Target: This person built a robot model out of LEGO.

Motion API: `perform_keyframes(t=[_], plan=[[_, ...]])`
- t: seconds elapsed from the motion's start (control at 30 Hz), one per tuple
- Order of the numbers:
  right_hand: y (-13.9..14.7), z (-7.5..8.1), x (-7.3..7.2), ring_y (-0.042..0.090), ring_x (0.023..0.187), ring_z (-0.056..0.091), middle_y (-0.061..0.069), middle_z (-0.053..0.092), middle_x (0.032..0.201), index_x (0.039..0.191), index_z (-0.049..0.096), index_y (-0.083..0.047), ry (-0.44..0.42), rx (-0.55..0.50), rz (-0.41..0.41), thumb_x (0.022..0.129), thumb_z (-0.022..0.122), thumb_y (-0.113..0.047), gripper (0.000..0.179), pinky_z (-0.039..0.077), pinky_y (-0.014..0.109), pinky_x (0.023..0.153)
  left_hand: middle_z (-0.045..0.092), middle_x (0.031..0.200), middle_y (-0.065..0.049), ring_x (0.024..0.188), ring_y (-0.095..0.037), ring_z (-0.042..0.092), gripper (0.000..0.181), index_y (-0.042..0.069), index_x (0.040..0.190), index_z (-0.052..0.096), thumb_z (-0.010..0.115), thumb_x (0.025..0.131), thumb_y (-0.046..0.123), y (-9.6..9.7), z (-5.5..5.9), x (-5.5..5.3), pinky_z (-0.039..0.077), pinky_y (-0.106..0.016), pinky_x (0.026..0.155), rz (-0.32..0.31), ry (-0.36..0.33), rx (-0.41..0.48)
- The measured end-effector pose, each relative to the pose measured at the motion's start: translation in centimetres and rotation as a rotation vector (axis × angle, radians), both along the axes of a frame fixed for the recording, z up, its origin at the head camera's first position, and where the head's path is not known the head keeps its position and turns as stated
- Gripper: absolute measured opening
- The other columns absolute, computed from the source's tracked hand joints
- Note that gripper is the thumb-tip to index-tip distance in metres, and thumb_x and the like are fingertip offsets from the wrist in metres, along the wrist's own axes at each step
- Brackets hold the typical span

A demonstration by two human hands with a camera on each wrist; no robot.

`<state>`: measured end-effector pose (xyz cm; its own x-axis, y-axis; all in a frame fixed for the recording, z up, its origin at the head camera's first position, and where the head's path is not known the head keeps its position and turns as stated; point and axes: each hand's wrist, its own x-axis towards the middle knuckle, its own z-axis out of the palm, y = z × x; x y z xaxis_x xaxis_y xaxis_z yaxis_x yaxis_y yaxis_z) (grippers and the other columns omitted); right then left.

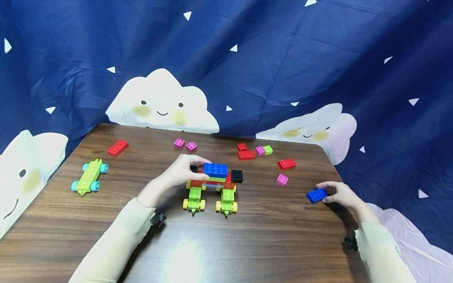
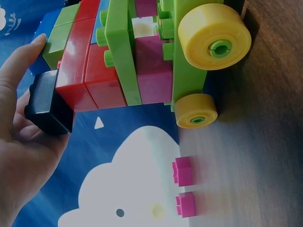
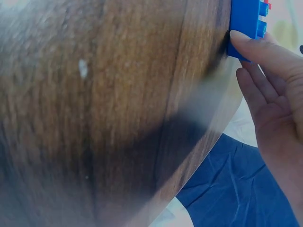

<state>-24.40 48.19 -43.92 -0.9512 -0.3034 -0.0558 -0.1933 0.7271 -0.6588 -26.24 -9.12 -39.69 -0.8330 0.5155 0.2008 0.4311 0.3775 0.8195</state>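
At the table's middle stands a stacked toy-brick build with yellow wheels (image 2: 215, 35), green bases (image 1: 194, 198), red layers (image 2: 73, 66) and black bricks (image 1: 237, 176) at its ends. On its top sits a long blue brick (image 1: 215, 169), over light green bricks (image 2: 59, 54). My left hand (image 1: 179, 171) grips this blue brick from the left, thumb at the near side and fingers behind. Far to the right, my right hand (image 1: 340, 193) pinches another blue brick (image 1: 316, 195) by its right end, low at the table surface.
A green base with turquoise wheels (image 1: 90, 176) stands at the left, near a red brick (image 1: 118, 147). Pink bricks (image 1: 179, 143) lie behind the build. Several red, pink and green bricks, including a red one (image 1: 286, 164), lie toward the back right. A blue curtain (image 1: 247, 98) hangs behind the table.
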Motion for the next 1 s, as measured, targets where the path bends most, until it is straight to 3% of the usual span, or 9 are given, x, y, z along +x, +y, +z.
perform_keyframes(t=[0.23, 0.4, 0.67, 0.8, 1.0], plan=[[0.4, 0.1, 0.2, -0.01, 0.089, 0.059, 0.021, 0.07, 0.108, 0.116, 0.06, 0.015, -0.014, -0.01, -0.021, 0.07, 0.081, 0.001, 0.052, 0.051, 0.014, 0.073, 0.073, 0.102, -0.006, 0.092, -0.02, 0.062, 0.042, 0.006, 0.117, 0.07, 0.082, 0.079, 0.02, -0.1, -0.1, -0.1, 0.052, -0.038, 0.089, 0.004, -0.004, -0.006], [-0.1, 0.9, 0.4, -0.011, 0.087, 0.058, 0.026, 0.069, 0.11, 0.116, 0.062, 0.012, 0.011, 0.037, -0.056, 0.072, 0.082, -0.003, 0.051, 0.051, 0.013, 0.073, 0.073, 0.101, -0.006, 0.091, -0.021, 0.062, 0.042, 0.006, 0.116, 0.071, 0.082, 0.079, 0.02, -0.1, 0.0, 0.0, 0.052, -0.038, 0.087, -0.008, -0.002, 0.004], [-2.7, 2.9, 0.2, -0.012, 0.085, 0.057, 0.025, 0.071, 0.104, 0.114, 0.067, 0.005, 0.172, 0.114, -0.098, 0.075, 0.083, -0.011, 0.045, 0.047, 0.008, 0.071, 0.073, 0.098, -0.004, 0.091, -0.02, 0.063, 0.041, 0.007, 0.115, 0.071, 0.083, 0.078, 0.02, -0.2, -0.1, -0.2, 0.052, -0.036, 0.088, -0.019, 0.007, 0.011], [-4.3, 3.5, -0.3, -0.013, 0.084, 0.057, 0.024, 0.071, 0.102, 0.113, 0.067, 0.003, 0.255, 0.087, -0.097, 0.076, 0.083, -0.012, 0.043, 0.045, 0.006, 0.071, 0.073, 0.096, -0.003, 0.089, -0.019, 0.062, 0.04, 0.008, 0.114, 0.071, 0.083, 0.078, 0.019, -0.2, -0.3, -0.3, 0.052, -0.033, 0.084, -0.025, 0.002, 0.024], [-7.0, 4.3, -1.2, -0.015, 0.084, 0.055, 0.026, 0.07, 0.102, 0.113, 0.067, 0.004, 0.311, 0.019, -0.122, 0.078, 0.081, -0.01, 0.041, 0.045, 0.005, 0.074, 0.073, 0.097, -0.002, 0.088, -0.017, 0.062, 0.041, 0.009, 0.115, 0.072, 0.083, 0.077, 0.02, -0.2, -0.3, -0.4, 0.052, -0.031, 0.084, -0.024, -0.006, 0.033]])
